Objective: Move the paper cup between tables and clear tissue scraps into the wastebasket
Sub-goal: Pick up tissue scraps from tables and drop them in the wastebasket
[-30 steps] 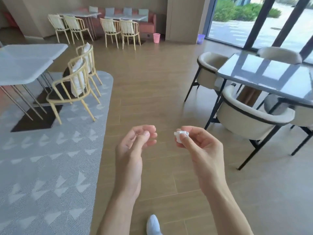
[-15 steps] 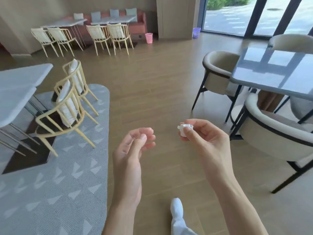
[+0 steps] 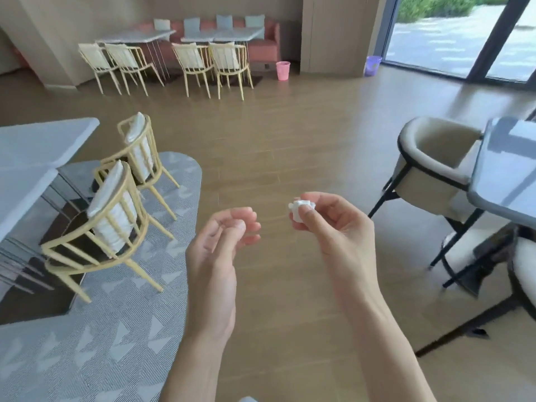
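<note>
The far pink plastic wastebasket [image 3: 282, 70] looms nearer now; right hand [image 3: 336, 227] pinches a crumpled white tissue scrap [image 3: 300, 208], left hand [image 3: 220, 250] loosely curled, empty.

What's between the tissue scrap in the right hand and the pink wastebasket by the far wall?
Head view: only bare wood floor lies between the tissue scrap, pinched in the right hand, and the pink wastebasket.
</note>
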The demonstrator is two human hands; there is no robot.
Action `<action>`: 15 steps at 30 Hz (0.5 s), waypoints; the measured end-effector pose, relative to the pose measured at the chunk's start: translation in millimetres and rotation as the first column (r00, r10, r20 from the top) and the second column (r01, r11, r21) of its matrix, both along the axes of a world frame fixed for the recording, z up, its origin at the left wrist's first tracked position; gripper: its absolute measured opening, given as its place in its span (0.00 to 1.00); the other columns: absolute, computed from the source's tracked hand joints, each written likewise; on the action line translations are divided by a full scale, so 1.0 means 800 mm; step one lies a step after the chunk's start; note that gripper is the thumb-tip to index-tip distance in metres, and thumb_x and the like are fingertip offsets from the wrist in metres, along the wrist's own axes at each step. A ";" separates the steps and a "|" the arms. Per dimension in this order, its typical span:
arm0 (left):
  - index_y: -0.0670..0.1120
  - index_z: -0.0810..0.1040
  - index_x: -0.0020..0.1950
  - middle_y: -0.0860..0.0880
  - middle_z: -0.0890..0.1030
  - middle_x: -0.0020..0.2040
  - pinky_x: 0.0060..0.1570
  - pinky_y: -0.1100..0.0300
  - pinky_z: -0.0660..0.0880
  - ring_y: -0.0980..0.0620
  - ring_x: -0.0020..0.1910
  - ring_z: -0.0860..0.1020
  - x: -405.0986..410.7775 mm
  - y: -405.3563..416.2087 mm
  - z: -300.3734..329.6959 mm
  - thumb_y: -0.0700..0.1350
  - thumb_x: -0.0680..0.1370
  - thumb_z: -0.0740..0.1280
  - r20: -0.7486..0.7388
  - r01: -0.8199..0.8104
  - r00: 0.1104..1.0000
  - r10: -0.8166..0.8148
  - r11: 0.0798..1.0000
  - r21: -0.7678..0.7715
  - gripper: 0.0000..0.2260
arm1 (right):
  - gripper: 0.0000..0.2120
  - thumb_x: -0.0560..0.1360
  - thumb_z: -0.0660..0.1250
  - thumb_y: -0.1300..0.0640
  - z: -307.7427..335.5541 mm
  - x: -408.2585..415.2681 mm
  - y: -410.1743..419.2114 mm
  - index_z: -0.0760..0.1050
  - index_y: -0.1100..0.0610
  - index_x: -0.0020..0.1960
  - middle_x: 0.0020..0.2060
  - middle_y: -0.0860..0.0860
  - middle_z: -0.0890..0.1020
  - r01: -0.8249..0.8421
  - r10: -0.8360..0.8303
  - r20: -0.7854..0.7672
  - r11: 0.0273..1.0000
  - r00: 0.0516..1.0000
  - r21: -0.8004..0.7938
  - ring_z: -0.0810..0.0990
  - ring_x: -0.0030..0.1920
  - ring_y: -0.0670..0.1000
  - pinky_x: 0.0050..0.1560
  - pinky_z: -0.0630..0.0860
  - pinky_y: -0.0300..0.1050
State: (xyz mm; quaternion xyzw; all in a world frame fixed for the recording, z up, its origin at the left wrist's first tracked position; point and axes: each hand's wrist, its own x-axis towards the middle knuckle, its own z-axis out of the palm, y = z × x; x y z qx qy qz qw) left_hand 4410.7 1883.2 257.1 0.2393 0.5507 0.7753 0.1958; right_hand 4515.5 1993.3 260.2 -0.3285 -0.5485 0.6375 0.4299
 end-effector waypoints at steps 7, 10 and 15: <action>0.43 0.83 0.48 0.45 0.85 0.50 0.51 0.55 0.80 0.48 0.49 0.84 -0.142 0.138 -0.033 0.42 0.76 0.65 0.078 -0.035 0.996 0.035 0.999 -0.004 0.08 | 0.01 0.76 0.76 0.60 -0.036 -0.129 0.134 0.86 0.56 0.48 0.43 0.54 0.88 0.027 -0.025 0.071 0.999 0.997 -0.024 0.87 0.41 0.48 0.43 0.77 0.31; 0.44 0.84 0.47 0.45 0.86 0.50 0.54 0.50 0.80 0.47 0.49 0.84 -0.218 0.213 -0.050 0.42 0.76 0.65 0.087 -0.023 0.996 0.025 1.000 -0.018 0.08 | 0.01 0.76 0.75 0.61 -0.057 -0.201 0.209 0.86 0.57 0.47 0.41 0.51 0.88 0.061 -0.057 0.107 0.998 0.993 -0.030 0.86 0.40 0.47 0.42 0.77 0.31; 0.43 0.83 0.48 0.46 0.86 0.49 0.56 0.45 0.79 0.47 0.50 0.83 -0.367 0.354 -0.037 0.40 0.78 0.66 0.075 0.029 0.997 -0.028 1.000 -0.005 0.07 | 0.01 0.76 0.76 0.57 -0.045 -0.340 0.349 0.86 0.53 0.48 0.42 0.49 0.88 0.101 -0.102 0.137 0.995 0.985 0.018 0.88 0.44 0.48 0.45 0.78 0.32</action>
